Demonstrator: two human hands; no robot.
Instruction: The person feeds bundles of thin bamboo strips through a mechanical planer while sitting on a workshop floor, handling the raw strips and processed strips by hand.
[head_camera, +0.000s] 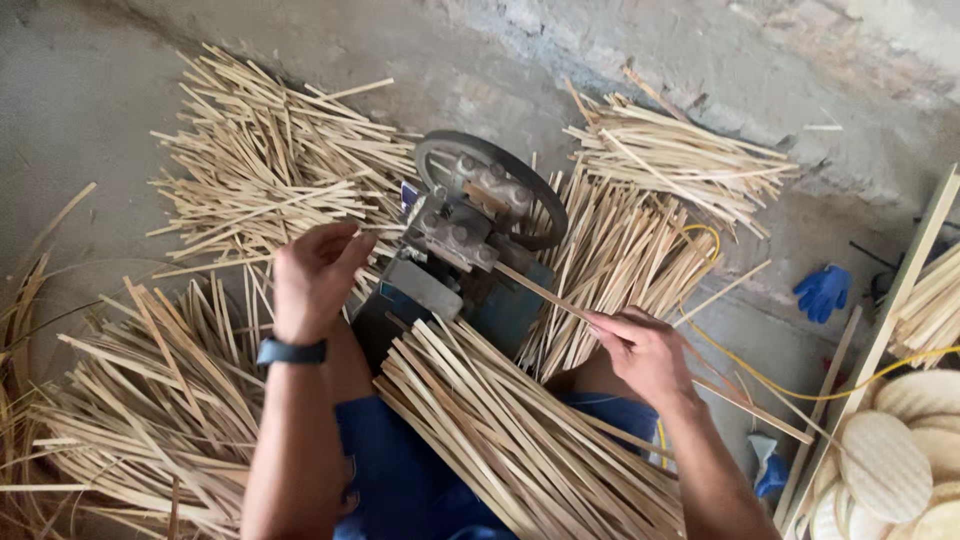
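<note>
The right hand (645, 350) has its fingers pinched shut on a long bamboo strip (560, 300), whose far end runs into the small machine (465, 250) with a belt wheel and whose near end passes behind the wrist. The left hand (312, 275) hangs over the machine's other side with fingers curled, but whether they grip anything cannot be told. A bundle of strips (520, 430) lies across the lap, cut off by the lower edge.
</note>
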